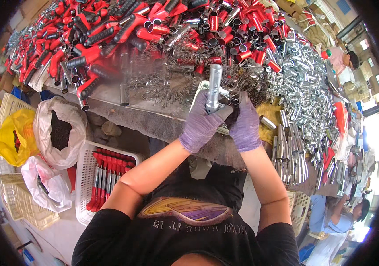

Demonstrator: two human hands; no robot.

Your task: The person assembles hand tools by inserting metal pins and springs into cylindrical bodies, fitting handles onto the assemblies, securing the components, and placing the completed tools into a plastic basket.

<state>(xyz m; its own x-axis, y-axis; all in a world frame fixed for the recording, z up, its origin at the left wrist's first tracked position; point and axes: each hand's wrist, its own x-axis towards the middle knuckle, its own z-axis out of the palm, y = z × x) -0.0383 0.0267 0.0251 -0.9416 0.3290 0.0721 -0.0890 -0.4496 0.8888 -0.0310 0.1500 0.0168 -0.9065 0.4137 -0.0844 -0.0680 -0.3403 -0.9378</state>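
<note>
My left hand point(202, 123), in a purple glove, is closed round a silver metal tube point(215, 84) that stands up out of the grip, with a wider collar at its lower end. Close beside it, my right hand point(245, 123), gloved alike, has its fingers curled inward near that lower end. What its fingertips hold is hidden. A shiny curved metal piece shows between the hands. Just beyond them lies a loose heap of wire coil springs point(163, 86). Short red tubes point(244, 46) are piled behind the springs.
Red-and-black handles point(94, 37) heap at the far left; small silver fittings point(304, 75) spread at right. Silver tubes point(287, 155) lie near my right arm. A white basket point(83, 186) of red-ended tools and plastic bags point(61, 124) stand at left. Two people work at far right.
</note>
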